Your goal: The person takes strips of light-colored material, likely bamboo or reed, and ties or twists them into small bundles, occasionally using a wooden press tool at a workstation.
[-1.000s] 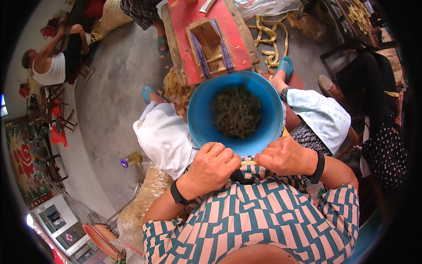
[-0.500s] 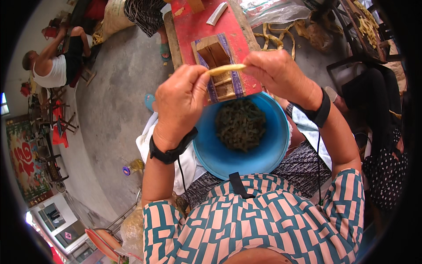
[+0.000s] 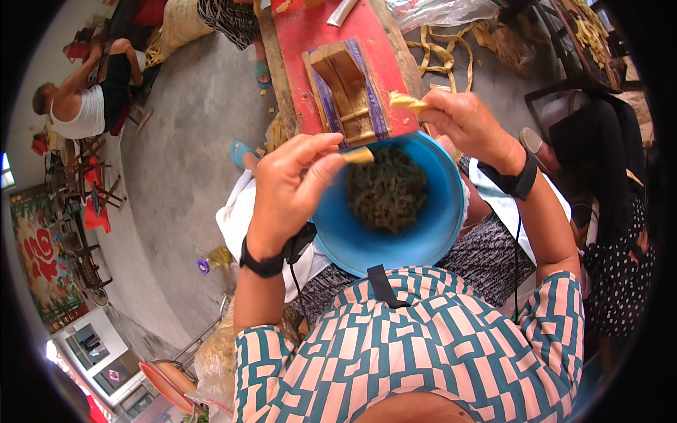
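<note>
Over the left rim of a blue bucket (image 3: 338, 250), my left hand (image 3: 285, 183) has its thumb and forefinger apart. A short yellow piece (image 3: 358, 155) is at the thumb tip, not visibly pinched. My right hand (image 3: 465, 123) pinches a yellow strip (image 3: 407, 103), its free end pointing left beside a wooden block fixture (image 3: 345, 81). That fixture has purple-banded side rails and stands at the near end of a red-topped bench (image 3: 300, 35). Dark, short pieces (image 3: 388, 190) lie in the bucket, between my legs.
A white strip-shaped object (image 3: 343, 12) rests on the bench. Yellow strips (image 3: 443, 53) lie on the floor to its right. Seated people (image 3: 77, 113) are at far left, and another in dark clothes (image 3: 599, 151) sits at right. A capped bottle (image 3: 215, 261) stands on the left floor.
The yellow strip stretched between both hands is now in two parts. My left hand has come down toward the bucket and its fingers have parted; my right hand has shifted slightly right.
</note>
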The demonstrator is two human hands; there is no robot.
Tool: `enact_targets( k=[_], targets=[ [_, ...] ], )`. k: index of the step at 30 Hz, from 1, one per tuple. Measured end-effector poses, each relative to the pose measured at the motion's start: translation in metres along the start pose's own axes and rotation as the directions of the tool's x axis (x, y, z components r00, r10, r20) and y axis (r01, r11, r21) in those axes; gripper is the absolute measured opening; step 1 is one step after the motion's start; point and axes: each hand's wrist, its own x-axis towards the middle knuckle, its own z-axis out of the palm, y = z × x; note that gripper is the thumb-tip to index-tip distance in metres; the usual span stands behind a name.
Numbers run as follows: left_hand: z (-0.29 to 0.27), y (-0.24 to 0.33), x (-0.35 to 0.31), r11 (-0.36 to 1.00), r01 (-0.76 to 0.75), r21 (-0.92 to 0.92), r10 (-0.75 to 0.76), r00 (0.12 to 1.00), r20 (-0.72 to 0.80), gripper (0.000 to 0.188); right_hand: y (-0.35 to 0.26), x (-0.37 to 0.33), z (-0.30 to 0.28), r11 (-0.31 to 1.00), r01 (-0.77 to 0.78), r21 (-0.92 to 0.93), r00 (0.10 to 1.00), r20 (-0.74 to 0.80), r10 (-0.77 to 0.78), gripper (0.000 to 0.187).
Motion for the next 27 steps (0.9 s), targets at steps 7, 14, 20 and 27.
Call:
enact_targets(
  k=[7,14,20,27],
  targets=[
    [0.026,0.017,-0.036,0.847,0.275,-0.455,-0.217,0.960,0.176,0.036,-0.072,-0.009,0.009,0.786,0.433,-0.441,0.887,0.055,-0.458,0.012],
    [0.039,0.022,-0.077,0.543,0.327,-0.774,-0.132,0.943,0.305,0.019,-0.074,-0.034,0.008,0.819,0.447,-0.360,0.887,0.061,-0.457,0.021],
    [0.025,0.027,-0.087,0.385,-0.061,-0.921,0.368,0.925,0.093,0.024,-0.070,-0.053,0.013,0.898,0.420,-0.133,0.896,-0.099,-0.434,0.014],
    [0.041,0.051,-0.075,0.764,-0.533,0.364,0.471,0.846,0.250,0.023,-0.111,-0.080,0.018,0.690,-0.199,0.696,0.935,0.346,-0.080,0.020]
  ],
)
